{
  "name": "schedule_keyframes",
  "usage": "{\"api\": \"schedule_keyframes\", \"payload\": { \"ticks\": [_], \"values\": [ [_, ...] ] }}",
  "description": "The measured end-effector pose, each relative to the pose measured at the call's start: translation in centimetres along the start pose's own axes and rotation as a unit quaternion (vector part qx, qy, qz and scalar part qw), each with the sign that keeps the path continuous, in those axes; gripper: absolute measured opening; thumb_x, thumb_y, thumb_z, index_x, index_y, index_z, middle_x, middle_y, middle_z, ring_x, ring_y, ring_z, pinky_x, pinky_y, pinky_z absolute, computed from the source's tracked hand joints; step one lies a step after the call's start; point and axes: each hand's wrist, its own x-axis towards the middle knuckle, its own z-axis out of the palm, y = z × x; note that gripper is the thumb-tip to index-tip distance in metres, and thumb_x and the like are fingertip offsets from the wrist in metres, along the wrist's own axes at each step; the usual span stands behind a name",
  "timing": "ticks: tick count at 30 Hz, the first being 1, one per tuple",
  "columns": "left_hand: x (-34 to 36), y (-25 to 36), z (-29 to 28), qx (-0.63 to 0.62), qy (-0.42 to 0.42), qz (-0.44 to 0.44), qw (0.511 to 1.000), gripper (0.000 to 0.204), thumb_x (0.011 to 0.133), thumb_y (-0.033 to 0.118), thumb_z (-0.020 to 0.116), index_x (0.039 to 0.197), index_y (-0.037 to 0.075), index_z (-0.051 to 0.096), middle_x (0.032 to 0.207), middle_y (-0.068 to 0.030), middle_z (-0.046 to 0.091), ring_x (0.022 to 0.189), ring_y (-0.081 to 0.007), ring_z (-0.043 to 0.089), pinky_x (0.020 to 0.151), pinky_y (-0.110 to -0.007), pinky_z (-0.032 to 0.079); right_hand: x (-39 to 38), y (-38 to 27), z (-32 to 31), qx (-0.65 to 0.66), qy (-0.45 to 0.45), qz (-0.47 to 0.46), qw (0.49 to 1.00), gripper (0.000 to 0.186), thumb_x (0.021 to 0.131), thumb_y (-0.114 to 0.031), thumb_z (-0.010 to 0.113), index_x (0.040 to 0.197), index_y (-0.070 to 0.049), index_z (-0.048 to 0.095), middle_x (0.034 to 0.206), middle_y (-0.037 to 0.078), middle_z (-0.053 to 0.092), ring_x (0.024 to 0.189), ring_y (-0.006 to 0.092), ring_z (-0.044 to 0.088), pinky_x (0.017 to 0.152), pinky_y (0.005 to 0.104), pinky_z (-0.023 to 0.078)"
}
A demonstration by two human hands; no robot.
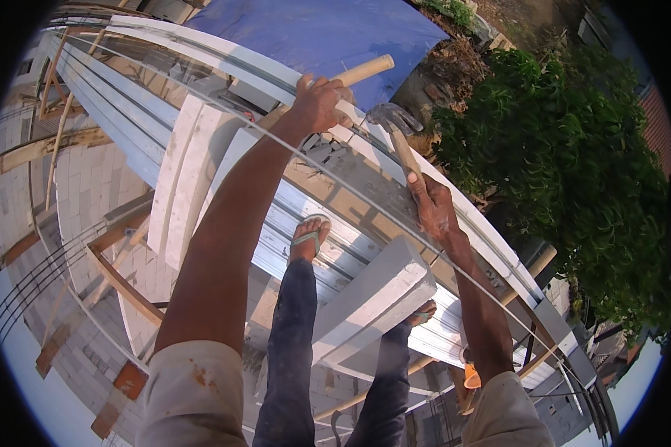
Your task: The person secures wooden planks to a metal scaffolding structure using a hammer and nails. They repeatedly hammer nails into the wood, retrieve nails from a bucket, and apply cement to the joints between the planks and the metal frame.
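Note:
My left hand is stretched far forward and closed around a pale wooden stick that lies against the white edge beam. My right hand grips the wooden handle of a claw hammer; its dark metal head points up, just right of the left hand and close to the same beam. Both arms reach out over grey metal roof rails. My feet in flip-flops stand on those rails.
A long white block lies across the rails by my legs. A thin wire arcs across the view. A blue tarp lies beyond the beam, a green tree on the right, block walls far below.

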Motion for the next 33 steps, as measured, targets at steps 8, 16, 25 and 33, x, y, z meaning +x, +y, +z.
{"api": "schedule_keyframes", "payload": {
  "ticks": [8, 16, 25, 33],
  "values": [
    [0.4, 0.3, -0.2, -0.03, 0.001, 0.016, 0.999, 0.046, 0.078, 0.035, 0.084, 0.121, 0.028, 0.069, 0.132, 0.0027, 0.059, 0.134, -0.0222, 0.049, 0.121, -0.055, 0.015, -2.4, -0.7, 0.0, -0.023, -0.019, -0.086, 0.996, 0.072, 0.105, -0.062, 0.044, 0.101, 0.007, 0.065, 0.061, 0.012, 0.055, 0.058, 0.0215, 0.054, 0.057, 0.0412, 0.044],
    [0.0, -0.2, 0.3, -0.008, 0.027, 0.012, 1.0, 0.047, 0.079, 0.04, 0.083, 0.121, 0.029, 0.069, 0.129, 0.0042, 0.06, 0.129, -0.0221, 0.051, 0.121, -0.055, 0.017, -2.4, -1.6, -1.4, -0.041, -0.035, -0.066, 0.996, 0.081, 0.105, -0.067, 0.035, 0.107, 0.009, 0.064, 0.069, 0.023, 0.064, 0.072, 0.0384, 0.066, 0.074, 0.0506, 0.05],
    [-0.4, -0.2, -0.2, -0.024, 0.009, 0.01, 1.0, 0.043, 0.08, 0.037, 0.083, 0.12, 0.029, 0.07, 0.13, 0.0041, 0.06, 0.129, -0.022, 0.051, 0.121, -0.054, 0.017, -1.9, -2.1, -1.6, -0.078, -0.038, -0.098, 0.991, 0.079, 0.105, -0.066, 0.036, 0.11, 0.007, 0.065, 0.071, 0.023, 0.063, 0.07, 0.0364, 0.063, 0.071, 0.0493, 0.05],
    [-0.2, 0.0, 0.3, 0.014, 0.019, 0.006, 1.0, 0.047, 0.081, 0.042, 0.081, 0.125, 0.028, 0.068, 0.14, 0.0035, 0.057, 0.131, -0.0223, 0.05, 0.121, -0.055, 0.017, 0.2, -3.4, -2.1, -0.1, -0.094, 0.018, 0.99, 0.079, 0.106, -0.066, 0.035, 0.103, 0.007, 0.066, 0.071, 0.021, 0.06, 0.07, 0.0305, 0.061, 0.07, 0.0469, 0.049]
  ]
}}
